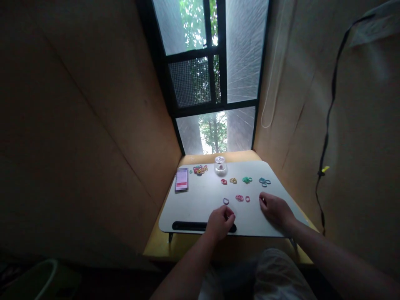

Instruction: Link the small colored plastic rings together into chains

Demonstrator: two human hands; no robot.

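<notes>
No writing, brand or number can be read anywhere; the screen of the phone [181, 181] on the table [193, 208] is blurred into blocks.

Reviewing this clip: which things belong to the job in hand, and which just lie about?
Likely in the job: pink rings, purple ring, red rings, yellow rings, green rings, blue rings, mixed pile.

Likely lying about: phone, black cable, clear container (role uncertain).

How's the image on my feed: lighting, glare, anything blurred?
Head view: the window is bright, washed out in places; lower left, the bin nearly sinks into shadow; the phone is pixelated; the coloured rings look soft, finer detail unclear.
</notes>
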